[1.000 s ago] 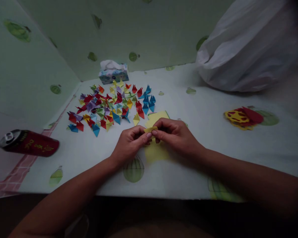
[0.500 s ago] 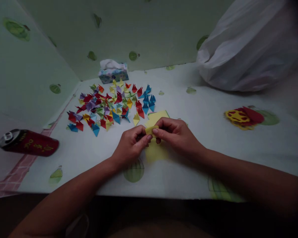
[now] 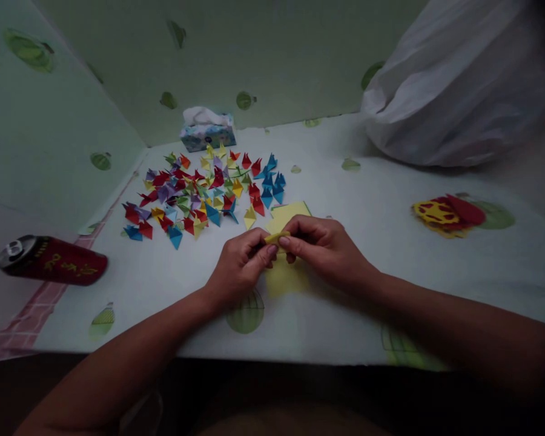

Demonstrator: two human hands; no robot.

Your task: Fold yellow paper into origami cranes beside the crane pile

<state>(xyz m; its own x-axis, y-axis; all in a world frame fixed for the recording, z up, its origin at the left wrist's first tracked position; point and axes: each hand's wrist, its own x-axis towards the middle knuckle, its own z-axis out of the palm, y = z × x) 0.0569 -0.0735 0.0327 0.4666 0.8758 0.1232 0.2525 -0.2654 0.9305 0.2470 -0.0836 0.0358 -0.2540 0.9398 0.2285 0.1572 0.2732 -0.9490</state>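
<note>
Between my two hands is a small folded piece of yellow paper (image 3: 276, 237), held just above the table. My left hand (image 3: 245, 260) pinches its left end with thumb and fingers. The other end is gripped by my right hand (image 3: 324, 245), thumb on the near side. Fingers cover much of the paper, so its exact shape is partly hidden. Beneath and behind the hands lie sheets of yellow paper (image 3: 292, 213), partly covered by the hands. To their left spreads a group of folded paper cranes (image 3: 212, 213) in red, blue, yellow, green and purple.
A tissue box (image 3: 209, 133) stands behind the cranes. A red drink can (image 3: 54, 260) lies at the left. Yellow and red cut-out pieces (image 3: 447, 213) rest at the right, with a big white plastic bag (image 3: 449, 115) behind them. The table's front edge runs below my forearms.
The yellow paper has tilted in my fingers and now shows a narrower face. Both hands stay almost in the same place.
</note>
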